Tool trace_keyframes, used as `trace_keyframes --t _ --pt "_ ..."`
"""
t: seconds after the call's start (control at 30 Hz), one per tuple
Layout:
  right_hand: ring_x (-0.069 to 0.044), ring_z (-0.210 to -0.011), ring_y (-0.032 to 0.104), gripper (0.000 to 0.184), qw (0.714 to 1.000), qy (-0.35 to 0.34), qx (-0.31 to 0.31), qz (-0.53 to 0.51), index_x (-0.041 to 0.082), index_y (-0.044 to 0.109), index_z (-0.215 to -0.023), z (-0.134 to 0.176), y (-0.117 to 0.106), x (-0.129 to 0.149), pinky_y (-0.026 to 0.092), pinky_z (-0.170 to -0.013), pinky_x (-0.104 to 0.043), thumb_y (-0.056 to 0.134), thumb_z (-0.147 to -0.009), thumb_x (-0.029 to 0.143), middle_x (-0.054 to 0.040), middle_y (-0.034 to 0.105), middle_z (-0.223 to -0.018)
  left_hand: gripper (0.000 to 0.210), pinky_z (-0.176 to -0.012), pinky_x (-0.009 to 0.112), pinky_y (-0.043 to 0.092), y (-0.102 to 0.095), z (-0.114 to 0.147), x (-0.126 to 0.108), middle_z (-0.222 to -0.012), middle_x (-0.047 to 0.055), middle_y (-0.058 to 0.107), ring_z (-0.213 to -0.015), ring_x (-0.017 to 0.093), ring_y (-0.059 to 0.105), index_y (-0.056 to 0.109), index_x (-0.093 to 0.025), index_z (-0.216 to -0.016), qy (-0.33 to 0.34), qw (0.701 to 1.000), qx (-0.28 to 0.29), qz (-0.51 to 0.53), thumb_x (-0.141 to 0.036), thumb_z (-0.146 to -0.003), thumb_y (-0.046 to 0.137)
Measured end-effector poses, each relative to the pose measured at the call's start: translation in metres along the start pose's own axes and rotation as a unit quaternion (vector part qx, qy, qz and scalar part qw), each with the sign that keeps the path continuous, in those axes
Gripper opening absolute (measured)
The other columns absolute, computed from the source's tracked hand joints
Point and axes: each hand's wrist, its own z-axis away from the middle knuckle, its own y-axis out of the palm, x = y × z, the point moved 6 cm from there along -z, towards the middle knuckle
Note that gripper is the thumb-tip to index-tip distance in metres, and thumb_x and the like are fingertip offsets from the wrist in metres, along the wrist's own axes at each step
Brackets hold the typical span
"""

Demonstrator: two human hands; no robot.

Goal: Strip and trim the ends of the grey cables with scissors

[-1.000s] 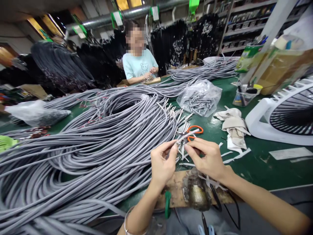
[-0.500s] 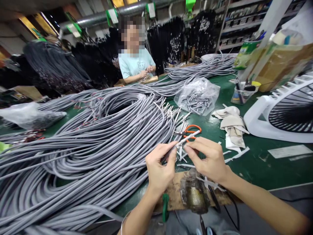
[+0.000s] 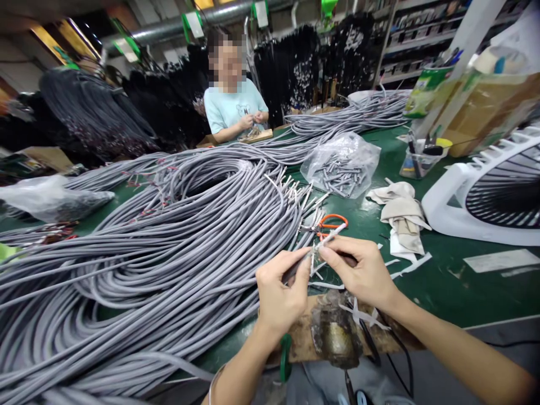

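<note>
My left hand [image 3: 282, 284] is closed around a grey cable near its stripped end, thumb and fingers pinching it. The cable's whitish wrapped end [image 3: 335, 231] points up and to the right, away from the left hand. Against that end my right hand [image 3: 358, 267] is closed, thumb and forefinger pinching the whitish part just past the grey jacket. A few thin loose strands hang at the pinch. Behind the fingertips lie orange-handled scissors [image 3: 334, 218], partly covered by the cable end. Scraps of white strip lie just below the hands.
Coiled grey cables [image 3: 189, 242] fill the left of the green table [image 3: 455, 292]. A clear bag [image 3: 341, 166] of short grey pieces, crumpled cloth [image 3: 403, 216] and a white fan [image 3: 442, 208] stand beyond. A wooden board [image 3: 301, 332] holds a metal block. A co-worker [image 3: 235, 107] sits opposite.
My right hand has moved slightly left and up, its fingers now pinching the cable's whitish end. The left hand has shifted a little to the right.
</note>
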Motion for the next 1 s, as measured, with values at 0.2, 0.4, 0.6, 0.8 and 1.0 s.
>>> trace_keyframes --t 0.2,0.4,0.6,0.8,1.0 --pt "-0.011 -0.054 0.050 0.017 0.987 -0.104 -0.057 0.108 0.015 0.064 -0.068 0.003 -0.005 0.014 0.038 -0.056 -0.024 0.054 -0.081 0.019 -0.0014 0.059 -0.058 0.019 -0.065 0.022 0.051 0.001 0.001 0.011 -0.080 0.006 0.069 -0.070 0.015 0.063 0.069 -0.013 -0.090 -0.077 0.993 -0.013 0.086 -0.023 -0.080 0.056" --pt "-0.011 -0.055 0.052 0.015 0.984 -0.123 -0.047 0.117 0.015 0.064 -0.070 0.003 -0.002 0.015 0.040 -0.056 -0.024 0.054 -0.081 0.018 -0.0022 0.060 -0.060 0.020 -0.064 0.020 0.050 0.003 0.001 0.008 -0.082 0.007 0.070 -0.070 0.014 0.063 0.070 -0.013 -0.091 -0.079 0.993 0.003 0.092 -0.021 -0.079 0.057" --pt "-0.011 -0.054 0.052 0.013 0.980 -0.129 -0.063 0.139 0.013 0.063 -0.069 0.007 -0.003 0.014 0.039 -0.055 -0.024 0.055 -0.079 0.016 -0.0031 0.059 -0.059 0.019 -0.067 0.019 0.051 0.003 0.001 0.009 -0.083 0.007 0.071 -0.072 0.014 0.064 0.070 -0.012 -0.090 -0.082 0.992 0.000 0.096 -0.021 -0.079 0.057" --pt "-0.011 -0.054 0.051 0.015 0.980 -0.125 -0.055 0.142 0.013 0.063 -0.069 0.007 -0.001 0.013 0.038 -0.055 -0.025 0.055 -0.080 0.017 -0.0030 0.058 -0.058 0.020 -0.066 0.021 0.050 0.003 0.004 0.008 -0.080 0.007 0.070 -0.072 0.015 0.064 0.070 -0.012 -0.090 -0.076 0.995 0.007 0.060 -0.022 -0.079 0.057" --pt "-0.010 -0.050 0.046 0.018 0.988 -0.133 -0.002 0.073 0.013 0.064 -0.069 0.005 0.004 0.016 0.036 -0.051 -0.023 0.053 -0.081 0.019 -0.0012 0.054 -0.054 0.021 -0.066 0.021 0.050 0.007 0.000 0.016 -0.077 0.007 0.070 -0.071 0.015 0.063 0.070 -0.010 -0.089 -0.136 0.982 0.027 0.128 -0.023 -0.077 0.058"
